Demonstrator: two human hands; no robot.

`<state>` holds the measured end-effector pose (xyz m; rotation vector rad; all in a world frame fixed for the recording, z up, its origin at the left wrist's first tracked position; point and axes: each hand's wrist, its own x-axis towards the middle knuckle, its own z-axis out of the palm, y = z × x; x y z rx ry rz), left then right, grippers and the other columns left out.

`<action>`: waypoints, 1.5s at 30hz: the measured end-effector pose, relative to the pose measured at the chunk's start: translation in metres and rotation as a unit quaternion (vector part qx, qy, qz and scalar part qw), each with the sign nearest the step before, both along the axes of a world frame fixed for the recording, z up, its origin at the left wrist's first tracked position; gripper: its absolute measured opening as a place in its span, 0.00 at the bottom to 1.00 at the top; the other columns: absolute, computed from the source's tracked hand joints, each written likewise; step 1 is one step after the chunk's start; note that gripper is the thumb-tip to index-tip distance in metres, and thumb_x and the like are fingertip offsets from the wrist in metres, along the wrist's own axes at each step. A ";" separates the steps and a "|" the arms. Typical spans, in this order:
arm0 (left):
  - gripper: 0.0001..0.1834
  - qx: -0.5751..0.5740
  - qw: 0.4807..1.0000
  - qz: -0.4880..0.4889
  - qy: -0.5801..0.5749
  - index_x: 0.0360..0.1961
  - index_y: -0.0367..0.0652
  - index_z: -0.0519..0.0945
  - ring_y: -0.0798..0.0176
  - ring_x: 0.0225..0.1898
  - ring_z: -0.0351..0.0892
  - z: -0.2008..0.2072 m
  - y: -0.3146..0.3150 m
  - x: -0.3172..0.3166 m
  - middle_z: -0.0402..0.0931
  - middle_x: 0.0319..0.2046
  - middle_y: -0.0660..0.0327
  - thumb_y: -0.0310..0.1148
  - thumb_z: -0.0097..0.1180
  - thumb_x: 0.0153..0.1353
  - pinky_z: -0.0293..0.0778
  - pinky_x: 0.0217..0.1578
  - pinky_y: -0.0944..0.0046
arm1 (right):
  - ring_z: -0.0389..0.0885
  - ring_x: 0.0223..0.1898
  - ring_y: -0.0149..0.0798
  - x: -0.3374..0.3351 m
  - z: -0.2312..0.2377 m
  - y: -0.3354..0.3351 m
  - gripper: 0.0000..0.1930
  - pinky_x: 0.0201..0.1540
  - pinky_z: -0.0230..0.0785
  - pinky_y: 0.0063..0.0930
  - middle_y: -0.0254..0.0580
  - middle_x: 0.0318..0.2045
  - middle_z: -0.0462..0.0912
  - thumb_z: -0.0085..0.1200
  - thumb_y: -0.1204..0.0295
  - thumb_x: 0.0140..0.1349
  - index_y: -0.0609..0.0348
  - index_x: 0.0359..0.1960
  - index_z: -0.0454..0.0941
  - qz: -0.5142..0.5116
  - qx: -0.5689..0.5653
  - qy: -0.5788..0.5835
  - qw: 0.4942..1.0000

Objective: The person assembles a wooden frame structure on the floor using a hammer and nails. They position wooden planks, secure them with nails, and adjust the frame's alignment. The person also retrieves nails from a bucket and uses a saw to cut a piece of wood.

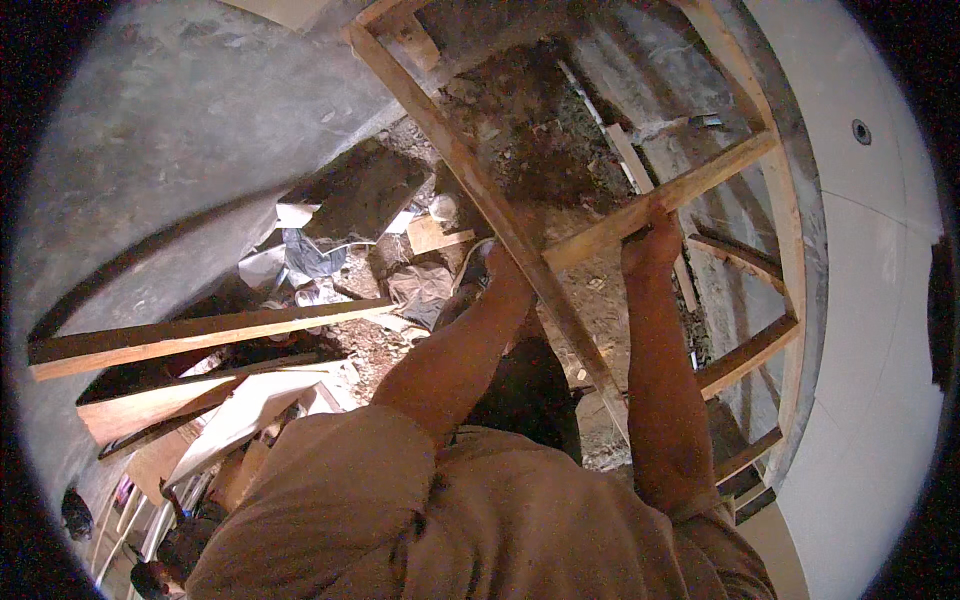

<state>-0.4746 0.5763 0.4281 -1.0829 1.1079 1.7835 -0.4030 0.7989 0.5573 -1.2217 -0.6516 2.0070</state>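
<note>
A wooden frame of long rails and short crosspieces stands tilted in front of me. Its near long rail (470, 170) runs down from the upper left, and my left hand (505, 262) is closed on it, the fingers mostly hidden by the wood. My right hand (652, 243) grips a crosspiece (700, 180) from below, fingers wrapped round it. That crosspiece joins the near rail to the far rail (790, 230), which appears curved along the right. A shoe (478, 258) shows beside my left hand.
Loose timber boards (200, 335) jut in from the left. Scraps and a grey cloth (420, 290) litter the rough floor. A grey wall (220, 100) rises at left, a pale wall (870, 270) at right. A person's head (150, 580) shows at lower left.
</note>
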 end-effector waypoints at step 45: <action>0.15 0.149 0.621 -0.620 0.456 0.55 0.37 0.74 0.63 0.25 0.72 0.267 0.050 -0.056 0.83 0.38 0.51 0.32 0.55 0.71 0.71 0.28 0.62 | 0.81 0.38 0.44 0.119 0.066 -0.106 0.32 0.43 0.76 0.42 0.45 0.41 0.81 0.62 0.61 0.64 0.55 0.68 0.67 -0.167 0.149 -0.365 0.904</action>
